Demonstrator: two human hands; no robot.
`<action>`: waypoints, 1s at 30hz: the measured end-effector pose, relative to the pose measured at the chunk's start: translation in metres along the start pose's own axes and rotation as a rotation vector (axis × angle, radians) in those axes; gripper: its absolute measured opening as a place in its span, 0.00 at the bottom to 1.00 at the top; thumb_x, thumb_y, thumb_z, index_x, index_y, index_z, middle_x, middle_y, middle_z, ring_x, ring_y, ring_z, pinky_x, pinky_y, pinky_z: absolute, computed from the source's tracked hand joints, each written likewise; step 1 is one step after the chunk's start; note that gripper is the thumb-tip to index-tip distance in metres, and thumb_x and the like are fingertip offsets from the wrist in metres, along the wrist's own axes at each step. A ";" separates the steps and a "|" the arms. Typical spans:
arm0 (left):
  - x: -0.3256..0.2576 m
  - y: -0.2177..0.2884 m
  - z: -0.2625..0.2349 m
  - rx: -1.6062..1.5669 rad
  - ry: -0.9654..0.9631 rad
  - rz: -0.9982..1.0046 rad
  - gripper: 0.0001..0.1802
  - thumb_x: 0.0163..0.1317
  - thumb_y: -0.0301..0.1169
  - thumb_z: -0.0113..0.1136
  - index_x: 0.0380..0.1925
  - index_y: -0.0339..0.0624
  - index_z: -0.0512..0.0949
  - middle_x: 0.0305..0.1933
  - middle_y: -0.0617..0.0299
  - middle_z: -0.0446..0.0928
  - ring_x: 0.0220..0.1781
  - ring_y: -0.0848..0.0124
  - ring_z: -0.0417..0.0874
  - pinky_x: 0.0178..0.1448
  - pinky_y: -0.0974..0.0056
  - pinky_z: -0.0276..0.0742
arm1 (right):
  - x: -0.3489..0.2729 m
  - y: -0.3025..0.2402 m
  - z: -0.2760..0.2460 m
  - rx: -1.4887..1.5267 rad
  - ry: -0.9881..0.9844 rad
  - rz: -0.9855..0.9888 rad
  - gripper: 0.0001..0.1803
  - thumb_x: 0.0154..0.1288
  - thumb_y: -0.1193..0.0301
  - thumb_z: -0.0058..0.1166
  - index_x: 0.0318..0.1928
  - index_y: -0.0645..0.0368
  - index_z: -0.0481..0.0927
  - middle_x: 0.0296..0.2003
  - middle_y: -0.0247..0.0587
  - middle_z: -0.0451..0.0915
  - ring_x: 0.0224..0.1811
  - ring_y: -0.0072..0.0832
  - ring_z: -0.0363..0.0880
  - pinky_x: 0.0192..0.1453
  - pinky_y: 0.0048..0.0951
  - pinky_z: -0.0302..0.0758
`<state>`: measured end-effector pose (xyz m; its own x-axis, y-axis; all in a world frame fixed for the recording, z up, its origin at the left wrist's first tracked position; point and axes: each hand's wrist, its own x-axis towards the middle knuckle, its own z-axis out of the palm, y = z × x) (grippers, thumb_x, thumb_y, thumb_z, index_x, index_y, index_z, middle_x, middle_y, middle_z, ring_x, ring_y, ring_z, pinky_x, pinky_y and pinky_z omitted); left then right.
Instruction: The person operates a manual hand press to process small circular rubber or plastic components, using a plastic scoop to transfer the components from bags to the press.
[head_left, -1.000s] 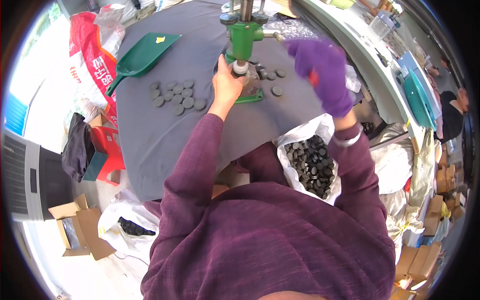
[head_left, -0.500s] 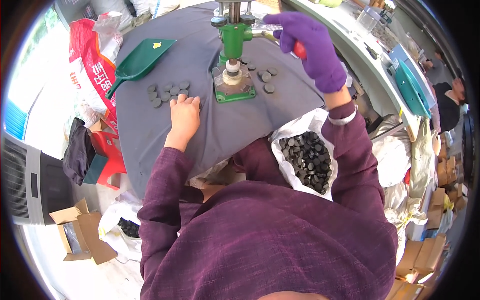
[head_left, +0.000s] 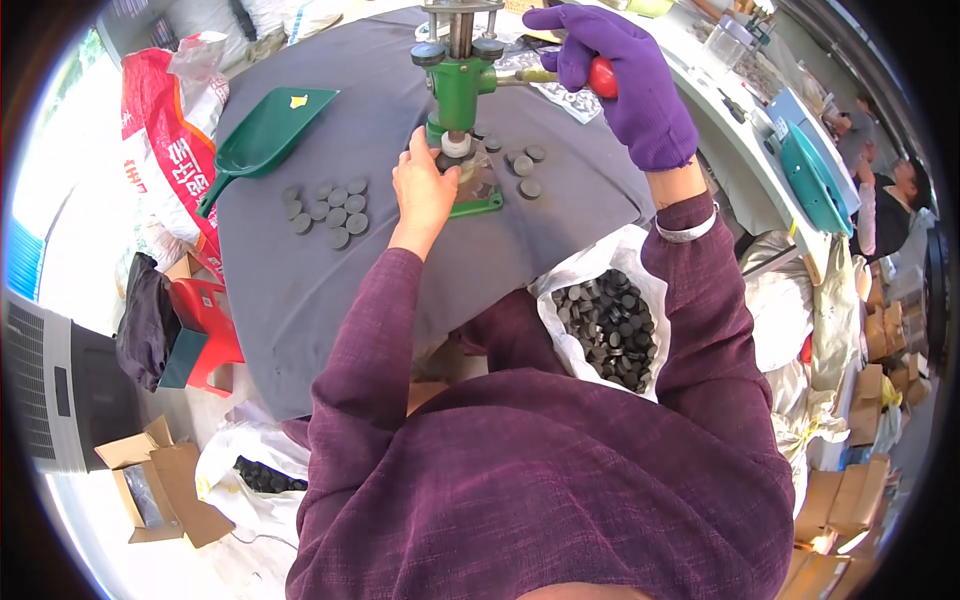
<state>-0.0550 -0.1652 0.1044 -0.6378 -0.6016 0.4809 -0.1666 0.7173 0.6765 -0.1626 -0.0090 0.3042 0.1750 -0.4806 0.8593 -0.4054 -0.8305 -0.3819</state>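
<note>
A green hand press (head_left: 459, 95) stands on a table covered with grey cloth (head_left: 300, 290). My bare left hand (head_left: 424, 190) is at the foot of the press, its fingers on a small dark disc under the ram. My right hand (head_left: 625, 80), in a purple glove, grips the red knob of the press lever (head_left: 601, 77). Several dark round discs (head_left: 330, 210) lie to the left of the press, and a few more discs (head_left: 524, 166) lie to its right.
A white bag full of dark discs (head_left: 605, 325) sits open at my lap. A green scoop (head_left: 262, 140) lies on the cloth's left. A red-and-white sack (head_left: 160, 120), cardboard boxes (head_left: 160, 480) and another bag of discs (head_left: 262, 474) are on the floor. Another person (head_left: 890, 195) sits far right.
My left hand has moved from the loose discs on the left back to the foot of the press. My right hand stays on the lever knob.
</note>
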 end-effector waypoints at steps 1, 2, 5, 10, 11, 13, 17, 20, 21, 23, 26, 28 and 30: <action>0.000 0.000 0.004 -0.029 0.028 -0.016 0.41 0.46 0.27 0.68 0.61 0.34 0.61 0.43 0.55 0.80 0.49 0.54 0.77 0.55 0.52 0.71 | -0.005 -0.003 0.000 0.004 0.000 0.005 0.18 0.70 0.70 0.40 0.44 0.71 0.80 0.21 0.33 0.73 0.22 0.18 0.70 0.32 0.20 0.68; -0.001 0.000 0.005 -0.028 0.029 -0.028 0.41 0.46 0.27 0.68 0.61 0.34 0.61 0.43 0.55 0.80 0.49 0.54 0.77 0.55 0.52 0.71 | 0.000 -0.018 0.013 -0.205 0.038 0.027 0.17 0.70 0.70 0.40 0.44 0.70 0.80 0.21 0.33 0.73 0.22 0.17 0.70 0.31 0.19 0.68; 0.000 0.006 0.011 -0.097 0.027 -0.093 0.42 0.46 0.27 0.69 0.62 0.34 0.60 0.44 0.54 0.81 0.49 0.53 0.78 0.55 0.52 0.72 | -0.011 -0.033 0.022 -0.476 0.136 0.288 0.18 0.71 0.69 0.39 0.46 0.68 0.80 0.20 0.31 0.70 0.24 0.17 0.69 0.37 0.23 0.71; 0.002 -0.006 0.013 -0.200 0.054 -0.171 0.42 0.46 0.27 0.69 0.61 0.33 0.60 0.48 0.51 0.80 0.51 0.53 0.79 0.56 0.53 0.72 | -0.039 -0.035 0.049 -0.528 0.199 0.565 0.18 0.71 0.70 0.39 0.49 0.67 0.79 0.20 0.30 0.69 0.26 0.16 0.69 0.47 0.25 0.74; 0.004 -0.007 0.011 -0.195 0.061 -0.177 0.42 0.46 0.27 0.69 0.61 0.33 0.60 0.48 0.51 0.80 0.51 0.53 0.79 0.56 0.53 0.72 | -0.058 -0.037 0.060 -0.484 0.217 0.664 0.15 0.68 0.74 0.42 0.47 0.64 0.81 0.22 0.30 0.72 0.26 0.17 0.72 0.42 0.23 0.74; 0.005 0.002 0.012 -0.225 0.030 -0.133 0.42 0.46 0.26 0.69 0.62 0.33 0.60 0.48 0.51 0.80 0.52 0.53 0.78 0.57 0.53 0.72 | -0.115 -0.011 0.064 -0.765 0.116 0.279 0.13 0.61 0.79 0.51 0.45 0.61 0.82 0.30 0.32 0.76 0.28 0.16 0.75 0.35 0.20 0.74; -0.002 -0.021 -0.017 0.156 0.158 0.275 0.23 0.47 0.28 0.63 0.47 0.38 0.75 0.45 0.54 0.80 0.47 0.53 0.79 0.51 0.51 0.74 | -0.109 -0.032 0.071 -0.271 0.386 0.792 0.12 0.60 0.79 0.55 0.45 0.61 0.82 0.39 0.36 0.79 0.36 0.20 0.78 0.41 0.24 0.76; -0.023 -0.029 -0.060 0.566 0.208 0.338 0.07 0.47 0.34 0.58 0.18 0.44 0.74 0.26 0.60 0.78 0.33 0.56 0.80 0.36 0.51 0.75 | -0.105 -0.028 0.070 -0.340 0.345 0.759 0.13 0.64 0.79 0.49 0.48 0.60 0.81 0.41 0.32 0.79 0.39 0.19 0.76 0.42 0.21 0.75; -0.031 -0.032 -0.069 0.623 0.103 0.290 0.05 0.49 0.33 0.58 0.22 0.45 0.76 0.28 0.60 0.79 0.36 0.58 0.80 0.39 0.52 0.75 | -0.108 -0.024 0.066 -0.206 0.339 0.701 0.14 0.64 0.78 0.52 0.49 0.58 0.80 0.42 0.31 0.79 0.41 0.19 0.77 0.42 0.21 0.76; -0.054 -0.060 -0.089 0.821 -0.058 0.197 0.11 0.52 0.33 0.57 0.35 0.43 0.80 0.35 0.60 0.80 0.43 0.59 0.78 0.46 0.54 0.72 | -0.088 -0.028 0.076 -0.118 0.395 0.771 0.12 0.64 0.75 0.53 0.48 0.59 0.81 0.39 0.32 0.80 0.36 0.16 0.77 0.38 0.21 0.76; -0.072 -0.072 -0.081 0.909 -0.017 0.231 0.15 0.53 0.30 0.57 0.42 0.41 0.77 0.43 0.57 0.78 0.52 0.59 0.74 0.51 0.52 0.66 | -0.063 -0.039 0.063 -0.115 0.450 0.773 0.11 0.64 0.74 0.54 0.47 0.59 0.81 0.34 0.32 0.80 0.29 0.15 0.76 0.33 0.20 0.75; -0.072 -0.071 -0.076 0.915 0.001 0.296 0.16 0.53 0.29 0.57 0.44 0.40 0.77 0.44 0.56 0.78 0.53 0.59 0.74 0.51 0.52 0.66 | -0.048 -0.044 0.055 -0.084 0.450 0.783 0.09 0.64 0.74 0.54 0.43 0.60 0.82 0.31 0.31 0.80 0.25 0.15 0.75 0.30 0.20 0.73; -0.077 -0.072 -0.076 0.910 0.045 0.440 0.16 0.52 0.28 0.57 0.43 0.39 0.77 0.42 0.57 0.78 0.52 0.59 0.75 0.50 0.52 0.67 | -0.031 -0.048 0.049 -0.080 0.420 0.783 0.08 0.63 0.74 0.55 0.42 0.60 0.82 0.32 0.32 0.80 0.24 0.16 0.75 0.29 0.20 0.73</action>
<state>0.0629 -0.1969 0.0611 -0.7549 -0.2183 0.6185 -0.4456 0.8627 -0.2394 -0.1040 0.0322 0.2793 -0.5154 -0.7458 0.4220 -0.3348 -0.2780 -0.9003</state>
